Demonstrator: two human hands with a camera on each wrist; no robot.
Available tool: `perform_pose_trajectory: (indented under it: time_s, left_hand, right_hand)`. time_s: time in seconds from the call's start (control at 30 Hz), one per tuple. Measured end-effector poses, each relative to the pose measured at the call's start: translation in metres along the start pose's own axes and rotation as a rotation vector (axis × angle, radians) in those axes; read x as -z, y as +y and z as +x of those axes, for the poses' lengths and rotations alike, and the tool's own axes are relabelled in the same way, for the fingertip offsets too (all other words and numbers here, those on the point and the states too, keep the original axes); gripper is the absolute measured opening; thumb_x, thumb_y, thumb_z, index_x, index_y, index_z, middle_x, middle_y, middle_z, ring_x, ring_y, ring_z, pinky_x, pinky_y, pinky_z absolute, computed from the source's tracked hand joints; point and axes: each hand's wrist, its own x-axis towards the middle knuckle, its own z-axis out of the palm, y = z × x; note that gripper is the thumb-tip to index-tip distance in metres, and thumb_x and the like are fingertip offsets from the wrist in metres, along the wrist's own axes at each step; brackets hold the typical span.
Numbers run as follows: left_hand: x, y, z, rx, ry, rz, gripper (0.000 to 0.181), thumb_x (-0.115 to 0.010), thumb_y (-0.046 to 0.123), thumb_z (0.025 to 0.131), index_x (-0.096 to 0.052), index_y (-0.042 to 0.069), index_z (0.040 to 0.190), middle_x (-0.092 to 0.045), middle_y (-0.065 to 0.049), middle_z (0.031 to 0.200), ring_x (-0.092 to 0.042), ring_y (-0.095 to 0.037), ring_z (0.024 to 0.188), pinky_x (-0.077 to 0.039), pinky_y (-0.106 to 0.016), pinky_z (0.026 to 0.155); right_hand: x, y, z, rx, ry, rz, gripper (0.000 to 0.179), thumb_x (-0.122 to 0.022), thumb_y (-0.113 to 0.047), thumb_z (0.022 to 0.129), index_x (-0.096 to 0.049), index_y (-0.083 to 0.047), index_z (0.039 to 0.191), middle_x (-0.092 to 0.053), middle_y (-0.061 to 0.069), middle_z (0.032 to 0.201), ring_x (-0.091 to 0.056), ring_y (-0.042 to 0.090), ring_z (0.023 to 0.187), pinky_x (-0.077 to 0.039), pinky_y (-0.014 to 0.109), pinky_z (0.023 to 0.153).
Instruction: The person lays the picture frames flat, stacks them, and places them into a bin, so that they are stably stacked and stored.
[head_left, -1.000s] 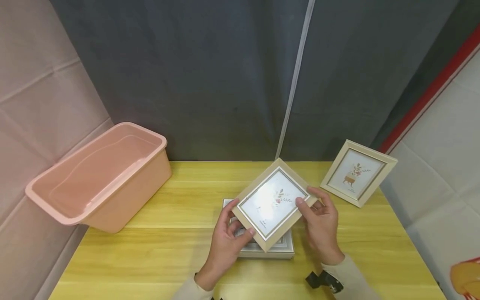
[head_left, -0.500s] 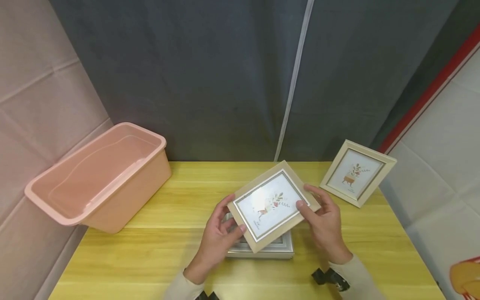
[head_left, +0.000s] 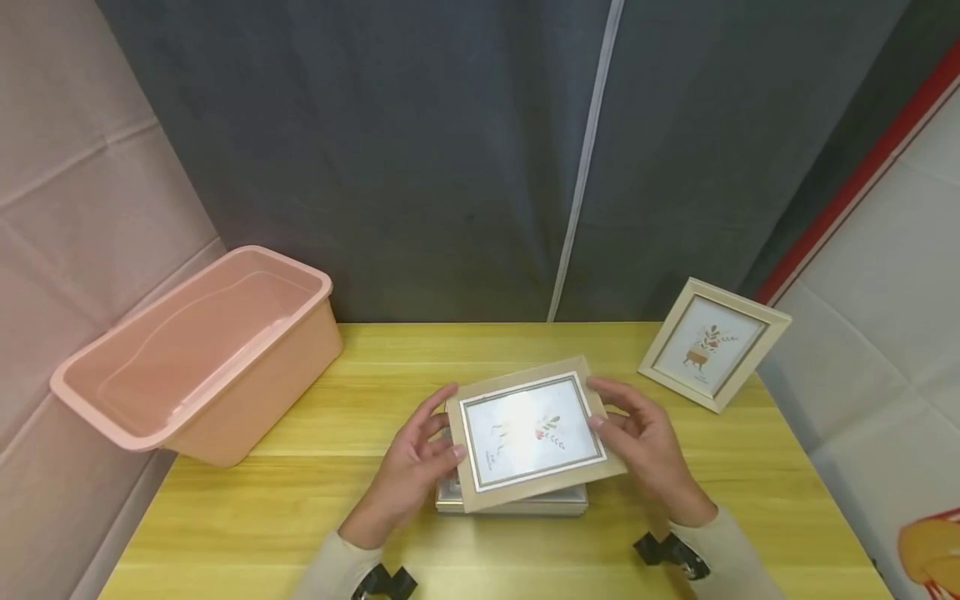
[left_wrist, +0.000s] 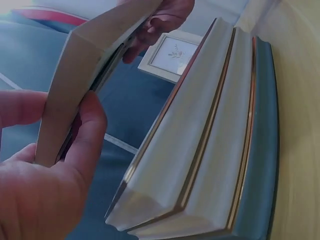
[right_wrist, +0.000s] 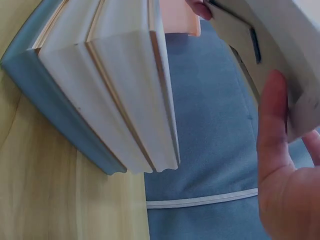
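the left hand [head_left: 408,462] and right hand [head_left: 648,442] both pinch a frame [head_left: 532,429], one at each side, thumbs on the front edge. it is held tilted in the air above a stack [head_left: 555,503], apart from it, its beige border turned a little and glare whitening part of its flower picture. the stack lies on the yellow counter [head_left: 300,517], blue-grey at the bottom with pale layers above. a second frame [head_left: 712,346] stands at the back right, past the right hand, showing a similar flower picture. a pink tub [head_left: 270,379] sits at the left, well apart from the hands, with dark cloth [head_left: 375,167] hanging behind
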Motion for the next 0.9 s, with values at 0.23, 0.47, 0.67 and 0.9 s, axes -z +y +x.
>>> perform_pose_trajectory:
  time_s: [0.23,0.47,0.67,0.9]
  left_hand:
    - [0.007,0.004,0.003,0.048,0.087,0.074,0.083,-0.07,0.004,0.099,-0.031,0.031,0.167,-0.056,-0.016,0.139,-0.069,-0.017,0.11,-0.063,-0.032,0.081]
    - [0.01,0.004,0.007,0.099,0.193,0.144,0.075,-0.072,0.005,0.098,-0.039,0.026,0.162,-0.055,-0.022,0.148,-0.069,-0.02,0.116,-0.063,-0.034,0.085]
    - [0.01,0.003,0.008,0.099,0.214,0.17,0.066,-0.071,0.006,0.098,-0.046,0.019,0.158,-0.055,-0.021,0.148,-0.068,-0.018,0.112,-0.064,-0.034,0.085]
    - [0.011,0.002,0.007,0.09,0.265,0.228,0.06,-0.073,0.004,0.097,-0.055,0.015,0.154,-0.059,-0.02,0.143,-0.068,-0.024,0.115,-0.064,-0.03,0.082]
  right_hand:
    - [-0.004,0.007,-0.002,-0.055,0.031,-0.162,0.04,-0.068,0.004,0.099,-0.063,0.001,0.138,-0.072,-0.004,0.115,-0.071,0.009,0.089,-0.061,0.022,0.074]
    - [-0.006,0.01,-0.004,-0.119,0.016,-0.176,0.042,-0.07,-0.002,0.1,-0.063,-0.004,0.141,-0.071,0.012,0.115,-0.073,0.011,0.085,-0.061,0.026,0.069]
    - [-0.007,0.013,-0.005,-0.125,0.0,-0.179,0.043,-0.07,-0.002,0.1,-0.062,-0.005,0.142,-0.069,0.024,0.119,-0.072,0.009,0.082,-0.06,0.027,0.065]
    - [-0.009,0.015,-0.006,-0.17,-0.03,-0.189,0.051,-0.074,-0.004,0.098,-0.059,-0.006,0.146,-0.062,0.025,0.13,-0.071,0.007,0.081,-0.059,0.025,0.062]
